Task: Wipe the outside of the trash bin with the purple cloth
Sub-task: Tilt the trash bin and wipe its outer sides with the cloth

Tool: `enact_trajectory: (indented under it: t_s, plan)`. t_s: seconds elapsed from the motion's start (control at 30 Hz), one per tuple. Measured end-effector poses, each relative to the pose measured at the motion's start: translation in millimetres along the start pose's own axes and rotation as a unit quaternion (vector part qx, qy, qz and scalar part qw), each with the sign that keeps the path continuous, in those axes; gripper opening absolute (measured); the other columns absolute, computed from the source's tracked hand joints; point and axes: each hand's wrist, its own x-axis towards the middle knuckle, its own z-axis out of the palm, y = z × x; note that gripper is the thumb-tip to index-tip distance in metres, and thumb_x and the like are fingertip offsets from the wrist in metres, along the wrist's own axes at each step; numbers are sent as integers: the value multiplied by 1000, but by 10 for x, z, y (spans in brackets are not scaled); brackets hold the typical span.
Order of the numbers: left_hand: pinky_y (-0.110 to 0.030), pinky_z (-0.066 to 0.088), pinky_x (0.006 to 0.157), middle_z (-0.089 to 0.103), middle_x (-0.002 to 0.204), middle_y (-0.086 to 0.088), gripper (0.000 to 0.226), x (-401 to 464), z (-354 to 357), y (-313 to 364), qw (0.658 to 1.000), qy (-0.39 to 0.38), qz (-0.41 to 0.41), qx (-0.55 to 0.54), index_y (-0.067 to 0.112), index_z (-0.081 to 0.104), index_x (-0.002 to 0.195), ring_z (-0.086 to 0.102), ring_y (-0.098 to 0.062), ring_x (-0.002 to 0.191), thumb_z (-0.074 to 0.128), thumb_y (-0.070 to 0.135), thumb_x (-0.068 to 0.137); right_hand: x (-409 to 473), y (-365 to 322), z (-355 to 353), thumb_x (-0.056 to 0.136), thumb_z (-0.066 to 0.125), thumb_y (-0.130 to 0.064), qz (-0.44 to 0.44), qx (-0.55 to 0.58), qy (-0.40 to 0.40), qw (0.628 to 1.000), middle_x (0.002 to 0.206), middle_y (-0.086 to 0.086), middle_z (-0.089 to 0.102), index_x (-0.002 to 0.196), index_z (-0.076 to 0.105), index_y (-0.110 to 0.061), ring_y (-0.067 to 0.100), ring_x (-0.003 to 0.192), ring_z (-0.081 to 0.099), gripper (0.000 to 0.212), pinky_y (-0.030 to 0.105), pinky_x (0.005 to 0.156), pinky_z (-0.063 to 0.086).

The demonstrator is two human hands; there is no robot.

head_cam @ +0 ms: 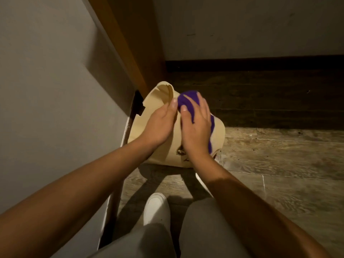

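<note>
A cream plastic trash bin [149,118] lies tipped on the wood floor in the corner, its bottom end pointing away from me. My left hand [161,123] rests flat on the bin's side and steadies it. Under my right hand [197,127] a purple cloth [189,101] is pressed against the bin's upper side near the far end. A strip of the cloth runs down the bin's right flank beneath my palm. A small dark mark shows on the bin near my right wrist.
A grey wall [46,90] stands close on the left with a wooden door frame [130,53] behind the bin. A dark baseboard [260,64] runs along the far wall. My white shoe [156,207] and grey trouser legs are near the bottom. Specks of dirt lie on the floor [279,155].
</note>
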Motion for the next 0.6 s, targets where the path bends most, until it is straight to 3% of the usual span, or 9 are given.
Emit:
enact_trajectory:
  t_s: [0.1, 0.17, 0.27, 0.33, 0.5, 0.6]
  plan:
    - [-11, 49, 74, 77, 95, 7, 56, 14, 10, -4, 998, 59, 1, -12, 23, 73, 114, 70, 3, 90, 23, 47, 112, -54, -248, 124, 106, 23, -58, -23, 2, -24, 999, 167, -5, 36, 146, 54, -40, 19, 156, 25, 54, 53, 123, 23]
    - [-9, 48, 73, 76, 94, 7, 55, 5, -6, -37, 997, 75, 3, -3, 22, 73, 114, 70, 2, 90, 23, 45, 112, -32, -183, 74, 107, 28, -50, -56, -67, -34, 996, 165, 2, 40, 148, 55, -36, 25, 153, 31, 50, 56, 120, 28]
    - [-29, 56, 81, 76, 96, -4, 50, 23, -51, -85, 998, 54, -12, -18, 15, 72, 110, 72, -15, 93, 32, 46, 111, 60, 78, 2, 106, 38, -49, -79, -130, -43, 987, 161, 7, 44, 147, 56, -31, 29, 148, 38, 49, 57, 117, 32]
    - [-39, 55, 76, 75, 94, -11, 46, 46, -109, -104, 997, 55, -50, -36, 12, 70, 103, 73, -23, 89, 38, 45, 109, 125, 253, -21, 104, 38, -52, -52, -147, -43, 987, 160, 7, 45, 145, 57, -30, 30, 146, 39, 50, 57, 116, 34]
    - [-27, 45, 74, 76, 81, 20, 36, 56, -256, -243, 988, 99, -107, -52, 31, 69, 93, 72, 4, 79, 41, 49, 107, 284, 570, -113, 102, 38, -57, 30, -151, -40, 987, 158, 6, 46, 143, 57, -29, 29, 143, 43, 53, 54, 111, 44]
    - [-24, 39, 72, 69, 72, 37, 35, 34, -286, -291, 987, 106, -114, -36, 36, 65, 86, 62, 22, 71, 40, 50, 107, 278, 750, -206, 102, 40, -57, 26, -153, -41, 987, 158, 5, 45, 144, 55, -30, 28, 141, 45, 52, 42, 106, 44]
